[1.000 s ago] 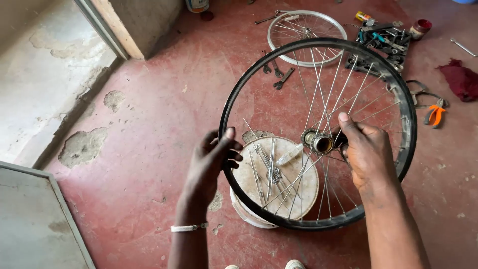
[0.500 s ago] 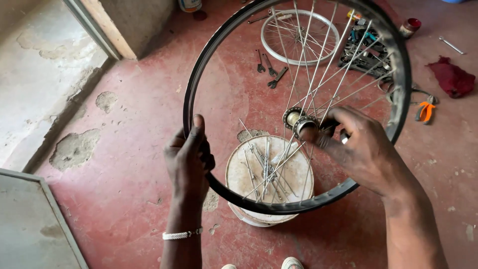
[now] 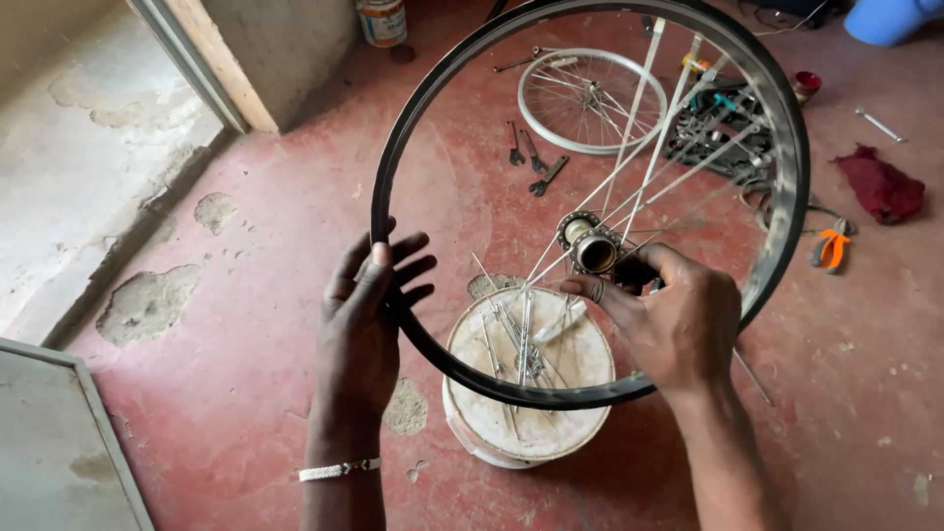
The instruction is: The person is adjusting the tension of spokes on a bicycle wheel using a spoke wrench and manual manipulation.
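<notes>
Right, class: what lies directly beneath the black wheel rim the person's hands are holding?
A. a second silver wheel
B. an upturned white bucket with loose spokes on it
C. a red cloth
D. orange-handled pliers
B: the white bucket with loose spokes sits right under the black rim.

blk bike rim | upright, tilted | part-laced spokes | hub off-centre

Black bicycle rim held above white bucket, left hand gripping its edge, right hand at hub, loose spokes on bucket
</notes>
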